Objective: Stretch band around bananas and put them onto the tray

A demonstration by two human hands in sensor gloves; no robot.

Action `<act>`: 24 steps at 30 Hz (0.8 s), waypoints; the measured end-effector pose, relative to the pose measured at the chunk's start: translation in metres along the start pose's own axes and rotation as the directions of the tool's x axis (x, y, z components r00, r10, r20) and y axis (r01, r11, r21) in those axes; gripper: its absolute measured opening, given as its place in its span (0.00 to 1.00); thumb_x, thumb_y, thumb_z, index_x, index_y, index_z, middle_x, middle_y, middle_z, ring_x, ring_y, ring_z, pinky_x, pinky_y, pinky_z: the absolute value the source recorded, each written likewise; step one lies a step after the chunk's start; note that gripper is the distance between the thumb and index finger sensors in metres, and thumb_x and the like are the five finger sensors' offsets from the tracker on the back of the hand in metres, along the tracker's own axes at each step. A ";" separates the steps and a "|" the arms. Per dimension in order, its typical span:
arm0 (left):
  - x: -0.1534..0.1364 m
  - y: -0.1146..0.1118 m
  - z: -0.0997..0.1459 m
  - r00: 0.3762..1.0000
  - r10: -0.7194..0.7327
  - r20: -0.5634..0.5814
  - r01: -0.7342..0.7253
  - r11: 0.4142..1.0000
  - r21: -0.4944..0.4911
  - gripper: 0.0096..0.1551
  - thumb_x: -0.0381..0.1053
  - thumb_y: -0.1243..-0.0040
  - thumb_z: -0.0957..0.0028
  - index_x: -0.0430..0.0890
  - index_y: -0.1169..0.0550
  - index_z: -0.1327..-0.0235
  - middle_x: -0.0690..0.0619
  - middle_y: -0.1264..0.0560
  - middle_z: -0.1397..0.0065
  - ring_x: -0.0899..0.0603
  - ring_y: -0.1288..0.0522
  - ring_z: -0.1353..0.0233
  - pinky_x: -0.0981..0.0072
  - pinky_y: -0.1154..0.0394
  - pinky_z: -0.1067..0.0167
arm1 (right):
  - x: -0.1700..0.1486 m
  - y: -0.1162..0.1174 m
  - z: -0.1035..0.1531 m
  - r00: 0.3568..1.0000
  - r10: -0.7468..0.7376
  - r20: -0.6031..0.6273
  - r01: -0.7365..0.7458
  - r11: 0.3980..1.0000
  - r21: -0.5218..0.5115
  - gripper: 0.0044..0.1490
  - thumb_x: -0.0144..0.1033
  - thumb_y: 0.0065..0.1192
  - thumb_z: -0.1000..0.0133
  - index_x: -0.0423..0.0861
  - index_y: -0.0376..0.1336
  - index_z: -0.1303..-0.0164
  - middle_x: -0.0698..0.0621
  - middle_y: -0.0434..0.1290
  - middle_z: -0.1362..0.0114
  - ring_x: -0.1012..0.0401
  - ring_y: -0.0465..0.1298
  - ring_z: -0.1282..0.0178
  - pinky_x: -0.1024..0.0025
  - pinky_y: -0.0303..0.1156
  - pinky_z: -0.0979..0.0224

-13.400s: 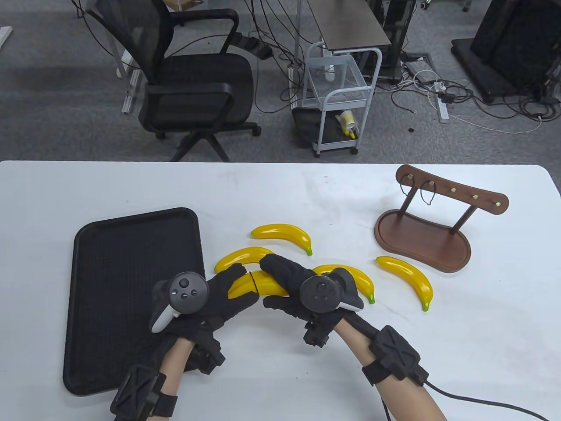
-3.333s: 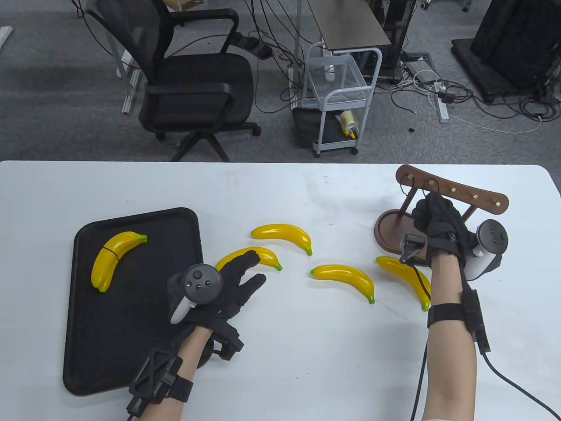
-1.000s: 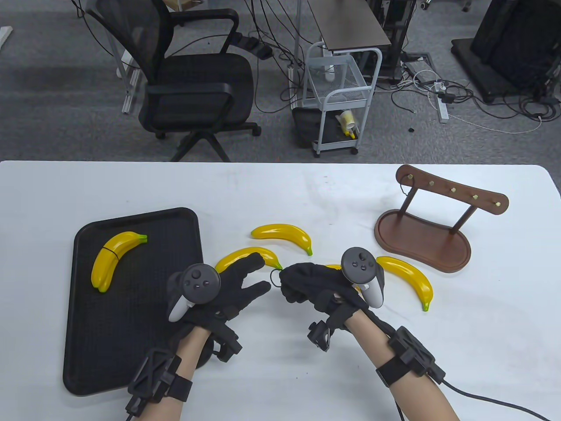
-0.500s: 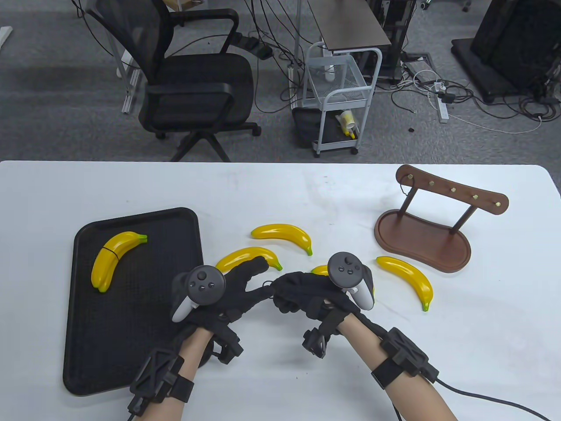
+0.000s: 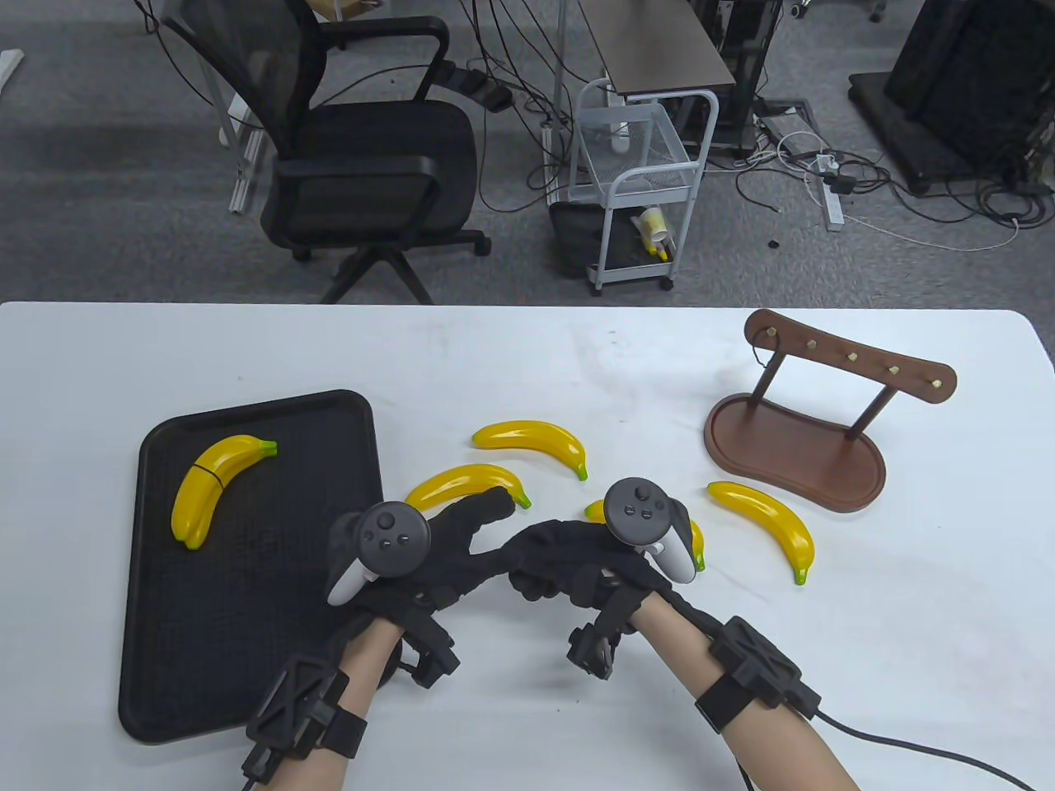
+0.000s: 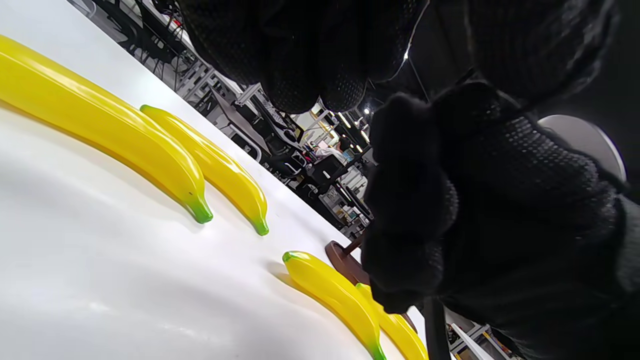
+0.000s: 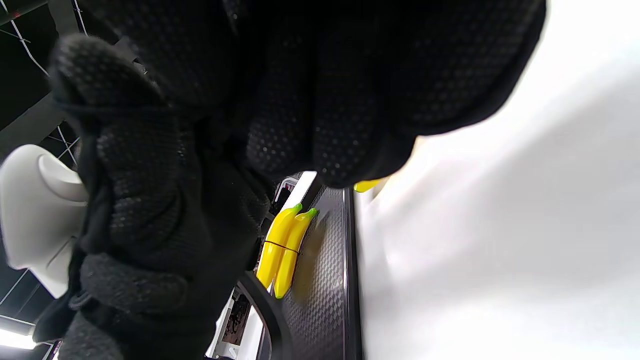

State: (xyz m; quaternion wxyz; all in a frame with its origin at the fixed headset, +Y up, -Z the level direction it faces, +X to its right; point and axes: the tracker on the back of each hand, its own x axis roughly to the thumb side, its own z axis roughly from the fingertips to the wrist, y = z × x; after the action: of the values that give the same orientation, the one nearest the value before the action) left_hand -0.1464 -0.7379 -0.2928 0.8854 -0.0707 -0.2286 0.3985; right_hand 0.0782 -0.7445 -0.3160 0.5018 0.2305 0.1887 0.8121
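A banded pair of yellow bananas [image 5: 210,486] lies on the black tray [image 5: 247,404], also seen as the pair [image 7: 282,250] in the right wrist view. Loose bananas lie at the table's middle: one [image 5: 536,437], one [image 5: 466,482] by my left fingertips, one [image 5: 766,519] on the right, and one [image 5: 698,550] mostly under my right hand. My left hand [image 5: 474,535] has its fingers spread. My right hand [image 5: 544,564] is curled, its fingertips against the left hand's lower finger. The band is hidden in the table view; a thin dark strand [image 6: 417,77] runs between the gloves.
A brown wooden hook stand [image 5: 795,445] stands at the back right, with one dark band [image 5: 757,356] hanging on its left peg. The tray's near half lies bare. An office chair and a small cart stand beyond the table's far edge.
My right hand took a band from the stand and brought it left to my left hand. In the last second it closed the gap and now touches the left fingers.
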 end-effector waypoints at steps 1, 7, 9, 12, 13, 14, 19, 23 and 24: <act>0.000 0.000 0.000 1.000 0.003 0.001 -0.003 1.000 -0.001 0.48 0.74 0.43 0.50 0.54 0.38 0.18 0.54 0.32 0.15 0.40 0.29 0.17 0.45 0.35 0.19 | 0.000 0.000 0.000 1.000 0.002 0.001 -0.002 1.000 -0.001 0.23 0.43 0.62 0.37 0.39 0.73 0.44 0.47 0.83 0.48 0.52 0.85 0.54 0.53 0.79 0.51; -0.003 0.003 0.000 0.995 0.102 0.014 -0.102 0.995 -0.009 0.48 0.74 0.44 0.52 0.54 0.36 0.19 0.55 0.30 0.17 0.41 0.26 0.20 0.46 0.32 0.21 | 0.004 -0.005 0.001 0.997 0.075 0.015 -0.074 0.996 -0.048 0.23 0.43 0.63 0.38 0.40 0.73 0.44 0.47 0.83 0.48 0.52 0.85 0.54 0.54 0.79 0.51; -0.004 0.004 0.000 0.991 0.134 0.018 -0.133 0.991 -0.008 0.48 0.74 0.45 0.52 0.54 0.36 0.19 0.55 0.29 0.18 0.41 0.26 0.21 0.46 0.31 0.22 | 0.005 -0.007 0.002 0.995 0.096 0.012 -0.095 0.993 -0.075 0.23 0.43 0.63 0.38 0.40 0.73 0.44 0.47 0.83 0.49 0.53 0.85 0.54 0.54 0.79 0.51; -0.005 0.006 0.001 0.981 0.190 0.023 -0.190 0.982 -0.008 0.47 0.74 0.45 0.51 0.54 0.35 0.20 0.55 0.29 0.19 0.41 0.24 0.22 0.47 0.30 0.23 | 0.004 -0.011 0.002 0.990 0.144 0.006 -0.143 0.984 -0.110 0.23 0.44 0.63 0.38 0.40 0.73 0.45 0.48 0.83 0.49 0.53 0.85 0.54 0.54 0.79 0.51; -0.006 0.006 0.000 0.979 0.201 0.025 -0.201 0.980 -0.012 0.46 0.74 0.45 0.51 0.54 0.35 0.20 0.55 0.28 0.19 0.42 0.24 0.23 0.47 0.30 0.23 | 0.004 -0.012 0.002 0.989 0.147 0.005 -0.145 0.983 -0.113 0.23 0.44 0.63 0.38 0.40 0.73 0.45 0.48 0.83 0.49 0.53 0.85 0.54 0.54 0.79 0.51; -0.006 0.006 0.000 0.977 0.213 0.027 -0.213 0.977 -0.016 0.46 0.74 0.46 0.51 0.54 0.35 0.20 0.55 0.28 0.20 0.42 0.24 0.23 0.47 0.30 0.24 | 0.005 -0.013 0.003 0.990 0.139 0.005 -0.138 0.984 -0.115 0.23 0.43 0.63 0.38 0.40 0.73 0.45 0.48 0.83 0.49 0.53 0.85 0.54 0.54 0.79 0.51; -0.009 0.008 0.000 0.953 0.302 0.033 -0.301 0.953 -0.026 0.45 0.74 0.47 0.51 0.54 0.34 0.22 0.55 0.27 0.21 0.42 0.23 0.24 0.47 0.29 0.25 | 0.008 -0.018 0.004 0.988 0.156 0.009 -0.153 0.976 -0.156 0.23 0.44 0.63 0.38 0.40 0.73 0.45 0.48 0.83 0.49 0.53 0.85 0.54 0.54 0.79 0.51; -0.010 0.009 0.000 0.937 0.347 0.040 -0.346 0.938 -0.038 0.44 0.73 0.48 0.51 0.54 0.32 0.23 0.55 0.25 0.22 0.41 0.22 0.26 0.47 0.29 0.26 | 0.010 -0.025 0.006 0.988 0.156 0.013 -0.151 0.971 -0.187 0.23 0.44 0.63 0.38 0.40 0.73 0.45 0.48 0.83 0.49 0.53 0.85 0.54 0.54 0.79 0.51; -0.009 0.009 0.000 0.932 0.360 0.041 -0.358 0.932 -0.051 0.44 0.73 0.48 0.51 0.54 0.31 0.23 0.55 0.25 0.23 0.41 0.22 0.26 0.47 0.28 0.26 | 0.011 -0.028 0.006 0.987 0.160 0.016 -0.153 0.969 -0.195 0.23 0.44 0.63 0.38 0.40 0.73 0.45 0.48 0.83 0.49 0.53 0.85 0.54 0.54 0.79 0.51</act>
State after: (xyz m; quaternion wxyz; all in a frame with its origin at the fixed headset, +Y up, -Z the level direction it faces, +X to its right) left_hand -0.1578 -0.7389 -0.2988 0.7901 -0.1202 -0.2421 0.5502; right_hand 0.0974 -0.7219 -0.3241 0.4592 0.2078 0.0821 0.8598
